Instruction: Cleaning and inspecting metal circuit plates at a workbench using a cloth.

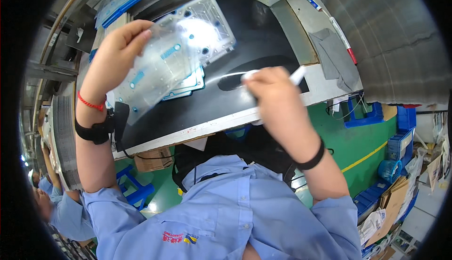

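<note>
My left hand [115, 48] is gripping a clear plastic sheet [174, 52], lifted above the black table [254, 38]. My right hand [273, 90], at its 4 o'clock, is clenching a white pen [297, 75]. More sheets [190, 85] are lying beneath.

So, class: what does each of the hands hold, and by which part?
Left hand grips the clear plastic sheet by its left edge; right hand holds a white pen around its barrel.
</note>
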Tool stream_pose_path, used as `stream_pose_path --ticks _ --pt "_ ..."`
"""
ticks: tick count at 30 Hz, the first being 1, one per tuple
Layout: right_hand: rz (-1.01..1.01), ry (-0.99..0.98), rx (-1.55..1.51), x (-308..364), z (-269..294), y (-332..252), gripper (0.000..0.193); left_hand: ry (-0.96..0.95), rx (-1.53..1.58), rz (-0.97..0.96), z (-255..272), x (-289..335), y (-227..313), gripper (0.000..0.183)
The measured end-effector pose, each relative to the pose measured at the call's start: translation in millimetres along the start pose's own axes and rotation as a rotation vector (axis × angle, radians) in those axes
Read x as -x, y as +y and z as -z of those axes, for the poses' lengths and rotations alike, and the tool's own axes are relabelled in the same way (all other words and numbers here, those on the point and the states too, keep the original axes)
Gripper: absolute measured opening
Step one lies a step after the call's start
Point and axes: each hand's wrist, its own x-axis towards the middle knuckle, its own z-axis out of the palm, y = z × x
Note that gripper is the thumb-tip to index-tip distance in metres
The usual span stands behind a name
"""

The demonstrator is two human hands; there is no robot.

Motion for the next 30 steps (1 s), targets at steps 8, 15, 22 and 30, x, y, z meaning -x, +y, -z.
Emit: stream_pose_path --ticks 8,15,22,30 --pt "-0.032 -0.126 -0.034 1.3 -4.8 -28.8 0.037 -0.096 -0.075 0.038 -33.4 -9.5 -8.9 0.031" --pt "-0.232 0.095 0.243 9.4 37.1 43.0 0.027 -0.114 -0.2 -0.083 -44.4 -6.3 -11.1 0.035" --pt "-0.262 0.133 0.201 11.2 31.8 40.2 0.03 -0.274 -0.309 -0.367 -63.4 64.5 20.3 0.055" --pt "0.051 -0.177 -0.112 0.1 -10.5 -30.1 0.028 -0.275 -0.415 -0.312 -97.3 83.6 20.4 0.071"
